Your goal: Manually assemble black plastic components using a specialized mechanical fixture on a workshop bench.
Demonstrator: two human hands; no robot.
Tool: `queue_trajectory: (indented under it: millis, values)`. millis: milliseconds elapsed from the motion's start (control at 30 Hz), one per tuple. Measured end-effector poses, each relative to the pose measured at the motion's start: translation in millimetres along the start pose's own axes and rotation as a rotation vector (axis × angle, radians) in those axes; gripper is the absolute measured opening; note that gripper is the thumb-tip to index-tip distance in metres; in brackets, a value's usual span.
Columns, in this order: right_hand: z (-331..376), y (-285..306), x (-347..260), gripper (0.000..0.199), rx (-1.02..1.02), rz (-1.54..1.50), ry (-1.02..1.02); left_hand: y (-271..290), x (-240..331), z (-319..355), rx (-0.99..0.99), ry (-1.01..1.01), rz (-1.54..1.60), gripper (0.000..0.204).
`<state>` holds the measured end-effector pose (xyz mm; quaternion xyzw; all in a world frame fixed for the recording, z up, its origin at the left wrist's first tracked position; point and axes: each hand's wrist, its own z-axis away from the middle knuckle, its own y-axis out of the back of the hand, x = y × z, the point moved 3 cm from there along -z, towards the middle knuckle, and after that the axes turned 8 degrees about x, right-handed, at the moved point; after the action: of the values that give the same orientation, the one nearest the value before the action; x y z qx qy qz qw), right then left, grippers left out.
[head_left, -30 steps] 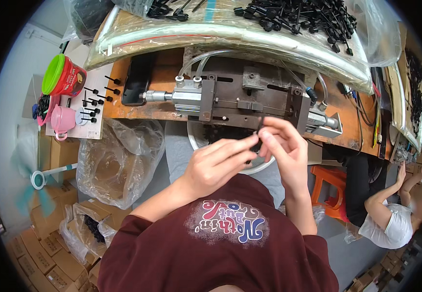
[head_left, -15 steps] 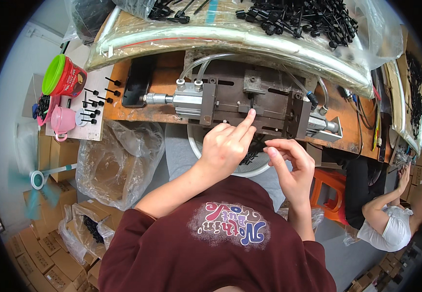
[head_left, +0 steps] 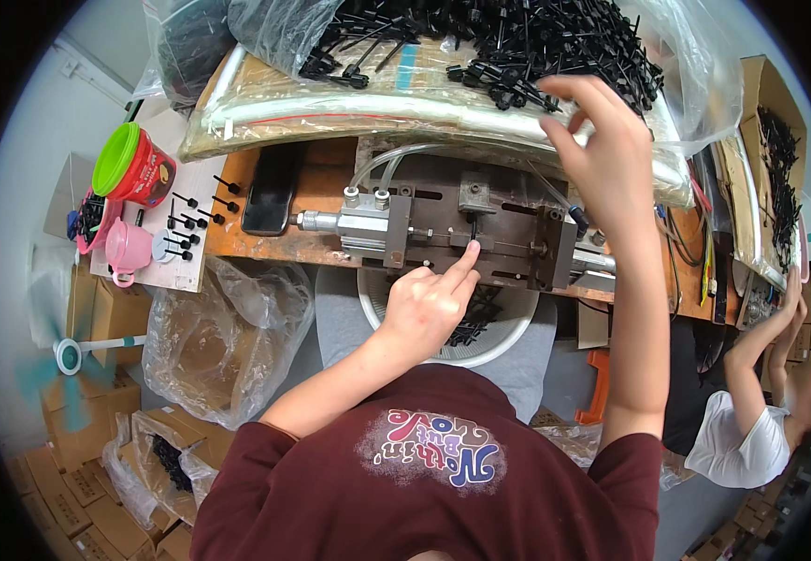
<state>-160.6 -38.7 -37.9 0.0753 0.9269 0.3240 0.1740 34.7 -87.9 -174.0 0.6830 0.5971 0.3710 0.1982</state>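
Note:
My left hand is at the front of the metal clamping fixture. Its index finger is stretched out and the other fingers are curled. That fingertip touches a small black stemmed part at the fixture's middle, between two rods. My right hand is raised over the padded front edge of the bench, fingers apart and nothing between them. Just beyond its fingertips lies a heap of black stemmed parts. Below the fixture, a white basket on my lap holds more black pieces.
Air cylinders with clear hoses flank the fixture. To the left are a phone, several loose black parts, a red tub and a pink cup. A fan stands lower left. A co-worker sits at right.
My right hand has risen from beside the basket to the heap's near edge. My left fingertip stays at the fixture's middle. The fixture's rods now reach further inward. The view has shifted slightly.

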Motion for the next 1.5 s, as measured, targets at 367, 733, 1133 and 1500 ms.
queue_trajectory:
  millis: [367, 733, 1133, 1500]
  values:
    - [-70.2, -81.0, 30.2, 0.056, -0.536, 0.268, 0.015, 35.3, 7.4, 20.9, -0.138, 0.032, 0.36, 0.034]
    - [-76.1, -68.6, 35.3, 0.029, -0.603, 0.106, -0.006, 38.5, 5.7, 23.9, -0.092, 0.039, 0.385, 0.043]
    - [-75.3, -67.4, 35.6, 0.026, -0.513, 0.043, 0.059, 39.4, 6.9, 25.6, -0.071, 0.029, 0.411, 0.045]
    - [-84.0, -39.3, 56.4, 0.018, -0.144, -0.113, -0.029, 53.4, 4.4, 19.8, -0.062, 0.055, 0.448, 0.051]
